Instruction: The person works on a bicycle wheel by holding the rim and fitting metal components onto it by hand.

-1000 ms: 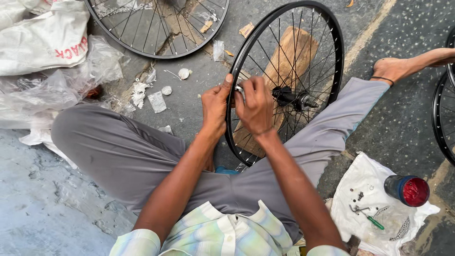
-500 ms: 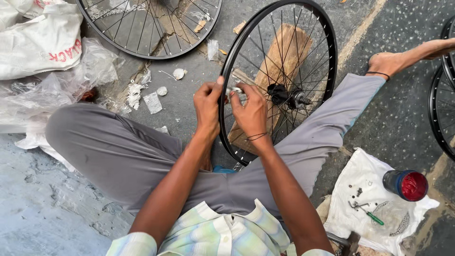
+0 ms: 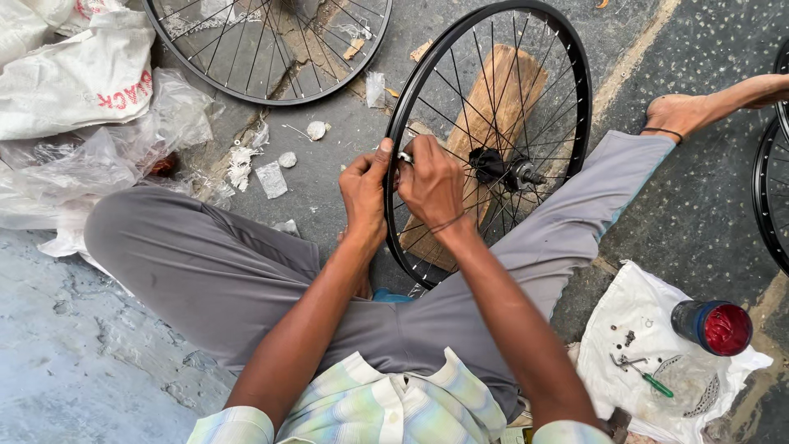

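A black spoked bicycle wheel (image 3: 579,90) stands between my legs, leaning on a wooden block (image 3: 501,99). Its hub (image 3: 501,168) sits in the middle of the spokes. My left hand (image 3: 364,193) pinches the rim's left side from outside. My right hand (image 3: 429,182) reaches through the spokes at the same spot, closed on a small silver tool (image 3: 404,156) at the rim. Both hands touch each other there.
A second black wheel (image 3: 246,78) lies flat at the top. White sacks and crumpled clear plastic (image 3: 82,123) lie left. At the right, a white cloth (image 3: 649,345) holds small parts, a green-handled screwdriver (image 3: 649,378) and a red-capped can (image 3: 713,326). Another rim (image 3: 768,205) shows at the right edge.
The view has shifted slightly, and both hands have stayed on the same spot of the rim, the fingers working a little. The wheel has barely moved.
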